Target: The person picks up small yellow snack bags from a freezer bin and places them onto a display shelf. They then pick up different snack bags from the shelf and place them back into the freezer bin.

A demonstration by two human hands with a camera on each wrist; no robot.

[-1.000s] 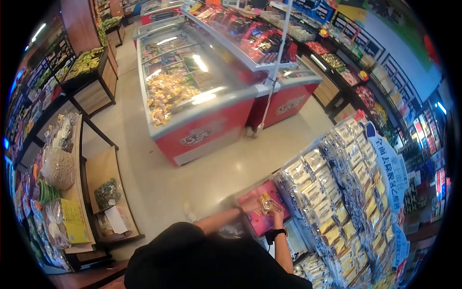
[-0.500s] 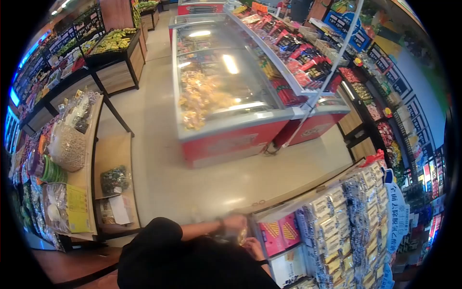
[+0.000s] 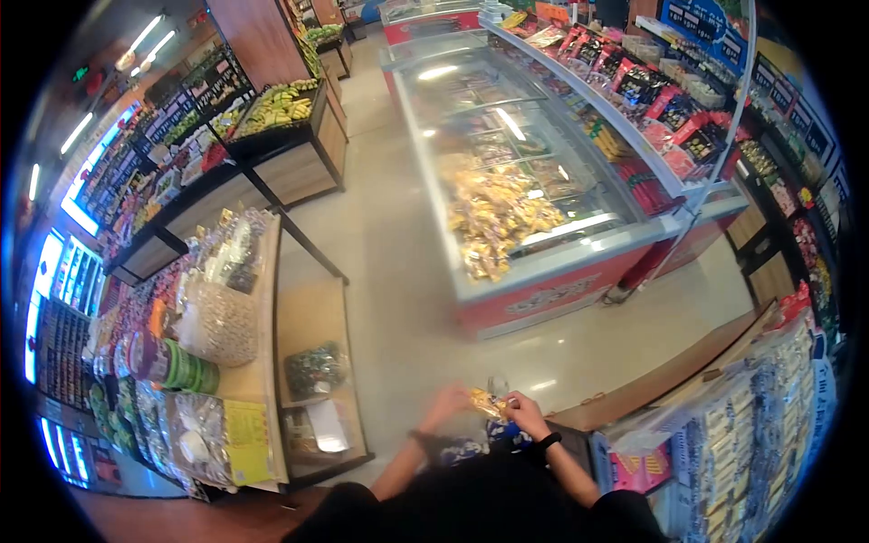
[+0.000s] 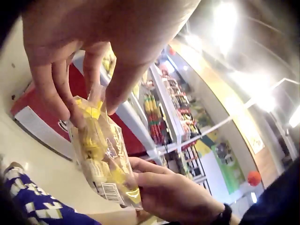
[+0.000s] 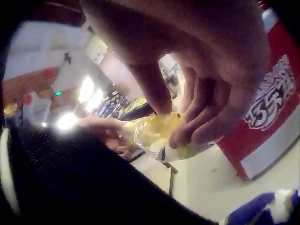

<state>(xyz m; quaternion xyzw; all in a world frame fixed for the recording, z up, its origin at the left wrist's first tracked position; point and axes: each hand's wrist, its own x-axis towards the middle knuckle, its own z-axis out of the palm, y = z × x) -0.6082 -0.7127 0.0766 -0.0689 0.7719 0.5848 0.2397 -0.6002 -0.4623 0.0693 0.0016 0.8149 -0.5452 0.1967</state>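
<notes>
A small clear plastic snack packet point(image 3: 489, 404) with yellow contents is held between both hands, in front of the body. My left hand point(image 3: 444, 407) pinches its sealed top end; the left wrist view shows the fingers and thumb of that hand point(image 4: 93, 42) closed on the edge. Gripping the opposite end is my right hand point(image 3: 527, 414), with a dark band at the wrist. A barcode and printed lettering show on the packet point(image 4: 105, 159) in the left wrist view. In the right wrist view, the right fingers point(image 5: 192, 131) cover part of the yellow film.
A chest freezer point(image 3: 552, 303) stands ahead, golden packets point(image 3: 493, 213) heaped inside. To the right is a rack of bagged bread point(image 3: 738, 443) beside a pink box point(image 3: 641, 466). A produce stand point(image 3: 272, 362) with bagged goods lines the left. Tiled floor point(image 3: 380, 271) runs between.
The hands and packet have moved from over the pink box to above the floor in front of the body. The head view has turned left, so freezer and racks appear farther right.
</notes>
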